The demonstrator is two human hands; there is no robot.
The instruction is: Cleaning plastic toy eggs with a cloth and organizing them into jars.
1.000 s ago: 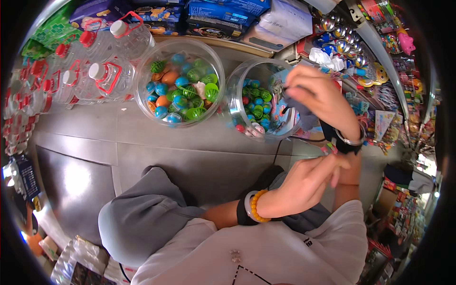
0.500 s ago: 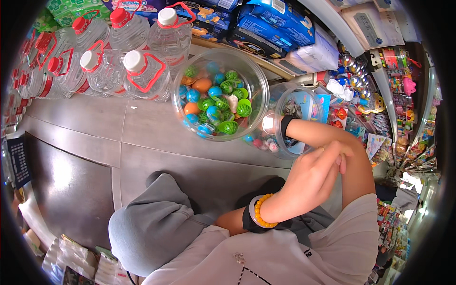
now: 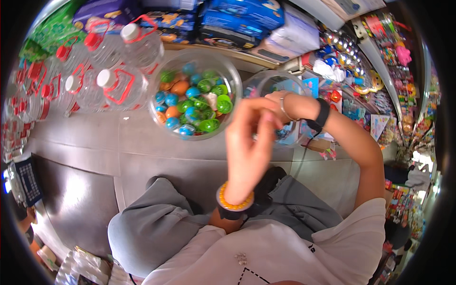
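My left hand point(image 3: 249, 135), with a yellow bead bracelet at its wrist, hovers between the two clear tubs. Its fingers are bent and smeared by motion, and I see nothing held in them. My right hand point(image 3: 287, 105), with a silver bangle and a black wristband, is over the smaller clear tub point(image 3: 302, 137). Its fingers are hidden behind my left hand and the tub's mouth. To the left stands the larger round clear tub point(image 3: 156, 112), filled with green, blue and orange balls point(image 3: 192, 102).
Large clear water bottles point(image 3: 126, 88) with red handles stand at the left. Blue packs point(image 3: 244, 19) line the shelf behind the tubs. Small colourful toys point(image 3: 337, 95) crowd the right side. My bent knees point(image 3: 147, 218) are on the grey floor point(image 3: 137, 166).
My left hand has come off my right forearm and moved left toward the tubs. My right hand has risen, so its wrist now shows outside the smaller tub. The view has shifted.
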